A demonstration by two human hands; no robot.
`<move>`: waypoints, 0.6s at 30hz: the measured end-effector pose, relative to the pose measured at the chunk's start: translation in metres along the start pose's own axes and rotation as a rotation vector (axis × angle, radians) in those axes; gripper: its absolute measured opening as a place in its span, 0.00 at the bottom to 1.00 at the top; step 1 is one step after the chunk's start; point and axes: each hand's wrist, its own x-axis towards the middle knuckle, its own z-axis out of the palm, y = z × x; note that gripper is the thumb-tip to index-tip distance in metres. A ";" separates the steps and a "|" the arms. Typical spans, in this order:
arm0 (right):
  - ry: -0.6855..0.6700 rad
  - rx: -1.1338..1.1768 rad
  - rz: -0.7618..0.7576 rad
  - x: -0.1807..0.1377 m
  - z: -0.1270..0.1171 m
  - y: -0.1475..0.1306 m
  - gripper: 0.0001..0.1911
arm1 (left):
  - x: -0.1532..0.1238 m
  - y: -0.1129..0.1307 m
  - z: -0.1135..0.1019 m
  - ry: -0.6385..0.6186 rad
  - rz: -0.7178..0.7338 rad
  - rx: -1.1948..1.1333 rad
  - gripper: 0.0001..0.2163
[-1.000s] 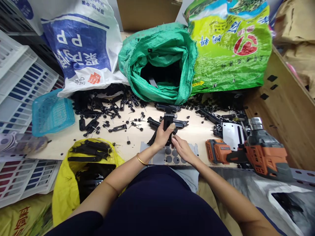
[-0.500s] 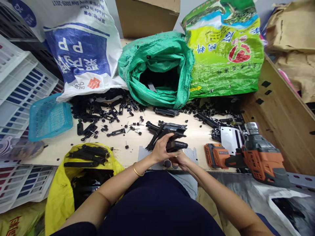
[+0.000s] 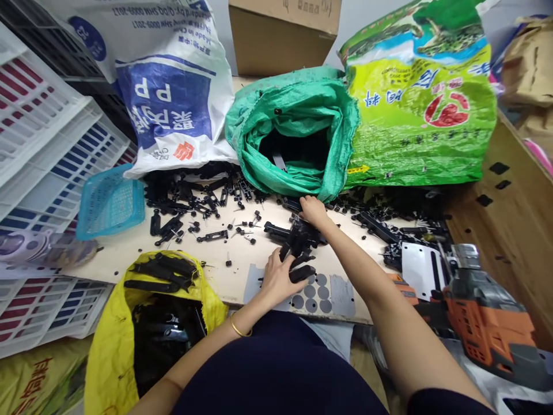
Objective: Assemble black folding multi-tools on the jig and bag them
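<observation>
Several long black plastic parts (image 3: pixel 299 233) lie in a crossed bundle at the middle of the bench. My left hand (image 3: pixel 276 278) is closed around the near end of this bundle, and dark tips stick out past the fingers. Farther off, my right hand (image 3: pixel 314 211) has its fingers bent over the right end of a black plastic bar (image 3: pixel 290 203), just below the green sack (image 3: pixel 242 147). Its palm side and thumb are hidden from me. Grey round pads (image 3: pixel 311 291) sit on the bench to the right of my left hand.
Loose black clips and pins (image 3: pixel 211 202) are scattered at the back left. A yellow sack (image 3: pixel 103 340) of black parts stands front left, near a blue basket (image 3: pixel 112 202). An orange cordless tool (image 3: pixel 488 317) lies at the right, before a wooden side board (image 3: pixel 518 230).
My right hand has left the near edge and reached forward to the bar by the green sack. My left hand has come down with the black parts. The view has shifted left.
</observation>
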 end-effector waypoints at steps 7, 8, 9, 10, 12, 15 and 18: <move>-0.222 0.268 0.006 -0.045 -0.007 0.043 0.15 | -0.010 -0.022 -0.001 0.163 -0.245 -0.677 0.19; -0.259 0.395 0.056 -0.052 -0.003 0.042 0.16 | -0.004 -0.024 -0.003 0.197 -0.260 -0.776 0.18; -0.281 0.559 0.130 -0.058 0.002 0.039 0.19 | 0.004 -0.026 -0.005 0.227 -0.266 -0.847 0.18; -0.286 0.749 0.226 -0.063 0.007 0.033 0.22 | 0.013 -0.027 -0.010 0.247 -0.271 -0.896 0.17; -0.259 1.070 0.408 -0.070 0.018 0.019 0.30 | 0.035 -0.029 -0.021 0.235 -0.290 -0.961 0.16; -0.218 1.197 0.496 -0.075 0.028 -0.004 0.26 | 0.062 -0.034 -0.040 0.025 -0.347 -1.080 0.16; -0.189 1.207 0.501 -0.083 0.030 -0.018 0.24 | 0.071 -0.035 -0.051 -0.138 -0.327 -1.173 0.15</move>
